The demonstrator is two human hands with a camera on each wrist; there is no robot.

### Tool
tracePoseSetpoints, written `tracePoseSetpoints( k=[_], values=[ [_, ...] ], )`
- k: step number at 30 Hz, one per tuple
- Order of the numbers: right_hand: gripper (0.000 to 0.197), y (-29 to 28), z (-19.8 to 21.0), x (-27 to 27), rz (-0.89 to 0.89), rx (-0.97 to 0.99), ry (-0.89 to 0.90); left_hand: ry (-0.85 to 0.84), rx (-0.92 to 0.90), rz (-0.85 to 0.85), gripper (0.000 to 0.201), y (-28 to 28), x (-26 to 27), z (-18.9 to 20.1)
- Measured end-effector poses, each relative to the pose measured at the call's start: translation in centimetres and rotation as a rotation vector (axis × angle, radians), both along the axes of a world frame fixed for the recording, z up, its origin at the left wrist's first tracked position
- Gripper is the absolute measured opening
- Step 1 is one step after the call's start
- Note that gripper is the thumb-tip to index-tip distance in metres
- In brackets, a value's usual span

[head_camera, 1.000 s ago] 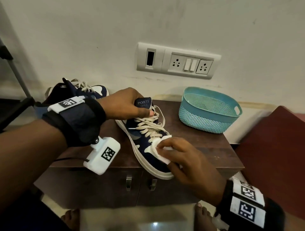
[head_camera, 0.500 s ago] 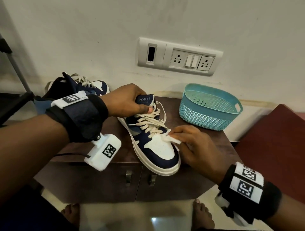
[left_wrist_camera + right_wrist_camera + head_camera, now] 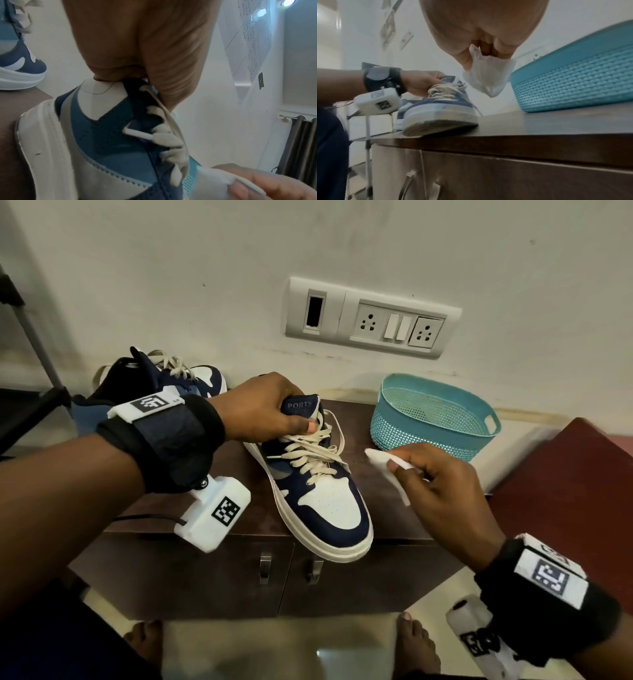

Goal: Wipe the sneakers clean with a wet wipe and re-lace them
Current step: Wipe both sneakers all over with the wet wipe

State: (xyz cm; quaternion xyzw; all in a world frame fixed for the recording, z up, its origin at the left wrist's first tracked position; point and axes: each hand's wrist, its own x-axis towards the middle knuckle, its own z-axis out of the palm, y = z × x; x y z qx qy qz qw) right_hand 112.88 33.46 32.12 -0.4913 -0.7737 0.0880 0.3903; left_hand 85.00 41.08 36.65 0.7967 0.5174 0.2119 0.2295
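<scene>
Two navy-and-white laced sneakers, near one [image 3: 322, 494] and far one [image 3: 171, 378], sit on the dark wooden surface [image 3: 394, 508] beside one perforated teal plastic basket [image 3: 431, 419]. Left hand [image 3: 263, 409] fingers pinch the near sneaker's tongue; right hand [image 3: 442, 491] fingers pinch one white wet wipe [image 3: 383, 460].

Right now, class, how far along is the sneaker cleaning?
Done: nothing shows as finished. In hand: left hand holds the near sneaker by its tongue; right hand pinches the wet wipe clear of it. Left: the far sneaker sits untouched; both remain laced.

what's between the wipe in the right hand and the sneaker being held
Nothing: in the head view only bare cabinet top shows between the wipe and the sneaker.
</scene>
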Motion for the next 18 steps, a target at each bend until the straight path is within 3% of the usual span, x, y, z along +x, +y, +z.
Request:
tracePoseSetpoints(
  k=[5,9,13,18],
  values=[
    [0.030,-2.6,-2.0,-2.8,0.218,-0.036,-0.097,0.002,-0.013,0.008,0.030,0.0,0.1,0.0],
    [0.041,-4.1,-2.6,-3.2,0.522,-0.045,-0.225,-0.012,-0.028,-0.002,0.029,-0.1,-0.1,-0.1],
    [0.040,-2.0,-2.1,-1.0,0.318,-0.074,-0.122,-0.026,-0.039,-0.001,0.028,-0.1,-0.1,0.0],
    [0.050,-4.2,-2.8,-1.6,0.563,-0.070,-0.219,-0.021,-0.045,0.003,0.031,-0.2,0.1,0.0]
  ],
)
